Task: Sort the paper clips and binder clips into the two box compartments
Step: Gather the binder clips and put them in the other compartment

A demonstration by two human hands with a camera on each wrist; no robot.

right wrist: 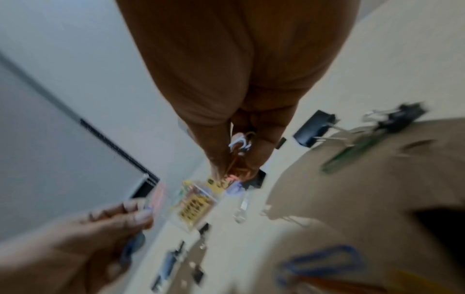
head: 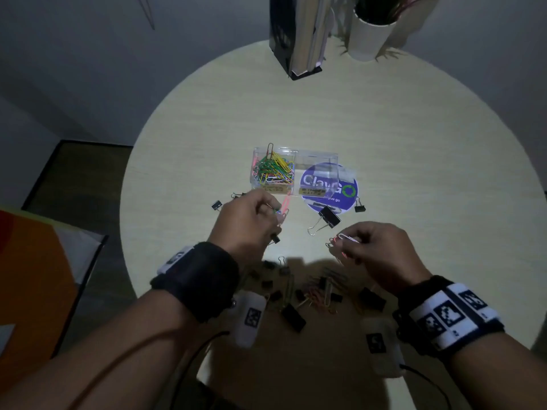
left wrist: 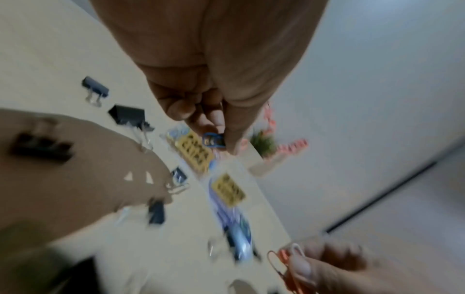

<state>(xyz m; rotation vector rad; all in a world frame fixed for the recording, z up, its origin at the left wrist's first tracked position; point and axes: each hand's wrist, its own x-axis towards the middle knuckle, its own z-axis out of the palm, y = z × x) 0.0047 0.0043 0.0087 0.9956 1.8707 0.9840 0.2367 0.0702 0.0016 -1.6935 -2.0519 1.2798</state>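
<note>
A clear two-compartment box (head: 296, 152) stands mid-table. Its left compartment is packed with coloured paper clips (head: 273, 171); its right compartment (head: 318, 170) looks bare, with a purple sticker showing through. Just in front of the box, my left hand (head: 270, 211) has its fingers curled around a few paper clips (head: 282, 210); the left wrist view shows a blue one (left wrist: 212, 140) pinched at the fingertips. To the right, my right hand (head: 349, 242) pinches a small bunch of white, pink and orange paper clips (head: 343, 240). Black binder clips (head: 327, 217) lie loose between the hands and the box.
A mixed pile of binder clips and paper clips (head: 310, 291) sits in shadow near the table's front edge. More binder clips lie at the left (head: 216, 205) and right (head: 359, 207) of the box. A book stand (head: 299, 34) and a potted plant (head: 370, 34) occupy the far edge.
</note>
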